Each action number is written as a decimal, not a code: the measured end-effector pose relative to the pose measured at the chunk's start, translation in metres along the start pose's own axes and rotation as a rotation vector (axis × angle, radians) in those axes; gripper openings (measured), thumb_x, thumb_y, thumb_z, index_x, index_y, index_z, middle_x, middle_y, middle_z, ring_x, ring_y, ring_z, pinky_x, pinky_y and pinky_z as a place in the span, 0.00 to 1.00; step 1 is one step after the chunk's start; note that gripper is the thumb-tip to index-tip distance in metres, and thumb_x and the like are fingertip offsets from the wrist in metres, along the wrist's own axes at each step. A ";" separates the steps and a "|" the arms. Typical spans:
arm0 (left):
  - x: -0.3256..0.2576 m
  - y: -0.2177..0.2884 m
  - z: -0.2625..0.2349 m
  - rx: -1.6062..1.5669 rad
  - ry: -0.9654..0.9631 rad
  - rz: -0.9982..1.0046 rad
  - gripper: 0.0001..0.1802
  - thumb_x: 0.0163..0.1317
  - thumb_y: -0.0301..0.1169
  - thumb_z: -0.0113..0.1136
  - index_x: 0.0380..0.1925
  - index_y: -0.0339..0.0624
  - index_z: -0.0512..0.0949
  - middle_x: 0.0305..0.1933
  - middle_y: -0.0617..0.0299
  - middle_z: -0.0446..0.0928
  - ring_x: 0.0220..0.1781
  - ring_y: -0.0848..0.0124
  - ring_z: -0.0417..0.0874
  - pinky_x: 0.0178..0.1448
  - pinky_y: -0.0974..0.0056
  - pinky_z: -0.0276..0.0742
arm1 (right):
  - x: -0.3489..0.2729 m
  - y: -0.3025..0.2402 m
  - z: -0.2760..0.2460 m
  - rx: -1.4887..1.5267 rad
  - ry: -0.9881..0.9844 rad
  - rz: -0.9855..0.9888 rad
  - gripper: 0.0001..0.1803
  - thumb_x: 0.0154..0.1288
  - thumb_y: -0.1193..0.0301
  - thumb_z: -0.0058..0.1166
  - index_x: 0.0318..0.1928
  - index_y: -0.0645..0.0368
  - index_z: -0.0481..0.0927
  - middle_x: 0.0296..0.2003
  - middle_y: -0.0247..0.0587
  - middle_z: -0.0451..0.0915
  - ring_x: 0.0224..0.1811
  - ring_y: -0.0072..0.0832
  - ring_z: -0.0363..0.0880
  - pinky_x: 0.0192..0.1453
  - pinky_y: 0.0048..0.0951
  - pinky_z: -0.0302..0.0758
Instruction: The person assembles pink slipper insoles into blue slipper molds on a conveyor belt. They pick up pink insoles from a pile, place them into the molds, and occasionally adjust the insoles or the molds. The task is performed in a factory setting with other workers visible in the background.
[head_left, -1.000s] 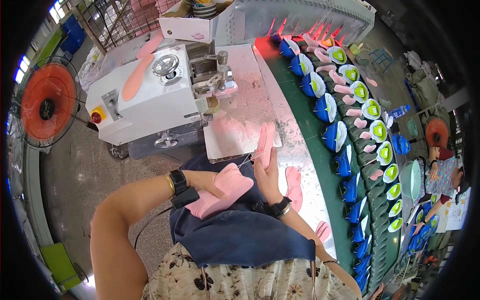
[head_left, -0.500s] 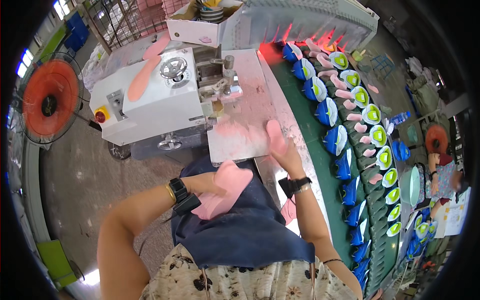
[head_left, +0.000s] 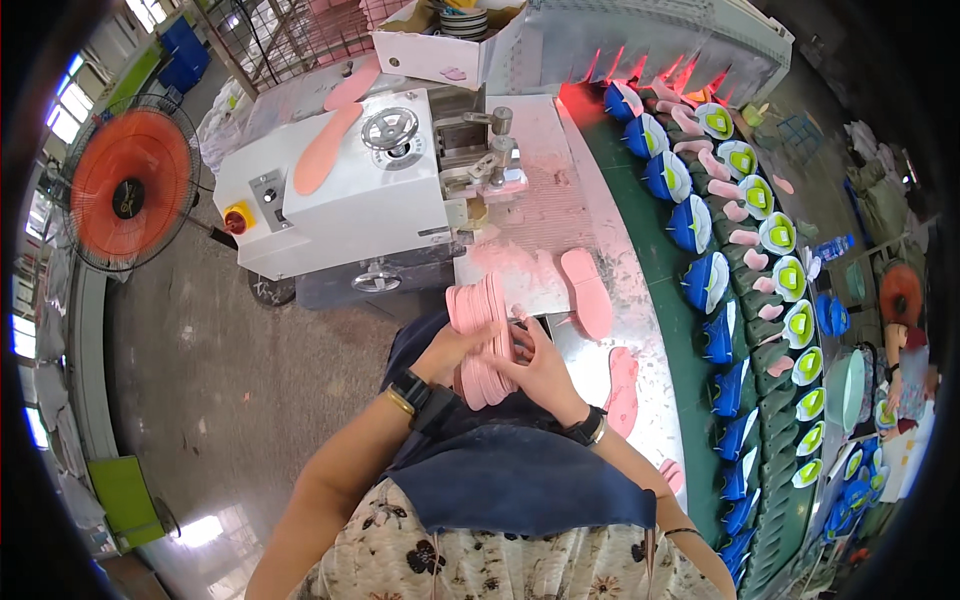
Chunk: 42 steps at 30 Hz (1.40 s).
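Note:
In front of my apron I hold a thick stack of pink insoles (head_left: 484,300), its layered edges turned upward. My left hand (head_left: 458,348) is closed round the stack's left side. My right hand (head_left: 545,372) grips the right side, with its thumb against the edges and its fingers curled by the outermost insole. A single pink insole (head_left: 587,296) lies on the worktop just beyond my right hand. More pink insoles (head_left: 622,392) rest on the bare metal nearer to me.
A white machine (head_left: 345,215) with a handwheel and rollers stands at the left, one long insole (head_left: 328,148) on top. On the right a green conveyor (head_left: 655,255) carries blue-and-white shoe uppers (head_left: 690,224) and pink insoles. An orange fan (head_left: 130,197) stands far left.
The insole from my right hand now lies on the worktop, and that hand has come back to the stack. My left hand has turned the stack edge-up. The view has shifted slightly.

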<state>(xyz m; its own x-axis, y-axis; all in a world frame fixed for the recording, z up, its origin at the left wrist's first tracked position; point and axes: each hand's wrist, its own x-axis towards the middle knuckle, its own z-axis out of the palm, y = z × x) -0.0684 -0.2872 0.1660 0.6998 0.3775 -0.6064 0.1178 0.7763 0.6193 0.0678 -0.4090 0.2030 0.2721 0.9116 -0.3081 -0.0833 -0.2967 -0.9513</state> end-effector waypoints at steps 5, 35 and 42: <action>-0.015 0.016 0.010 -0.019 -0.069 -0.034 0.21 0.66 0.33 0.56 0.55 0.32 0.70 0.50 0.51 0.78 0.48 0.63 0.82 0.51 0.57 0.82 | 0.000 0.018 -0.002 0.111 -0.021 0.016 0.51 0.53 0.63 0.70 0.68 0.70 0.51 0.58 0.62 0.69 0.53 0.32 0.77 0.53 0.29 0.77; -0.055 -0.027 -0.063 -0.072 -0.061 -0.094 0.34 0.58 0.35 0.62 0.63 0.37 0.62 0.59 0.58 0.72 0.59 0.66 0.74 0.63 0.60 0.70 | 0.190 -0.027 -0.073 -0.023 0.439 -0.084 0.27 0.59 0.69 0.61 0.56 0.68 0.68 0.31 0.45 0.80 0.29 0.31 0.83 0.25 0.25 0.77; -0.042 -0.058 -0.101 -0.167 -0.164 -0.082 0.31 0.62 0.35 0.57 0.63 0.36 0.62 0.59 0.55 0.72 0.58 0.63 0.75 0.63 0.57 0.70 | 0.167 -0.062 -0.091 -0.692 0.552 -0.414 0.23 0.62 0.66 0.57 0.54 0.64 0.71 0.37 0.50 0.77 0.34 0.43 0.81 0.34 0.38 0.78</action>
<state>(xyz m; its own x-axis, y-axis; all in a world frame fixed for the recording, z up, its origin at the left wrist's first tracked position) -0.1758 -0.2970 0.1055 0.7992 0.2334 -0.5538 0.0701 0.8790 0.4717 0.2055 -0.2641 0.2108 0.5782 0.7725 0.2624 0.6530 -0.2454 -0.7165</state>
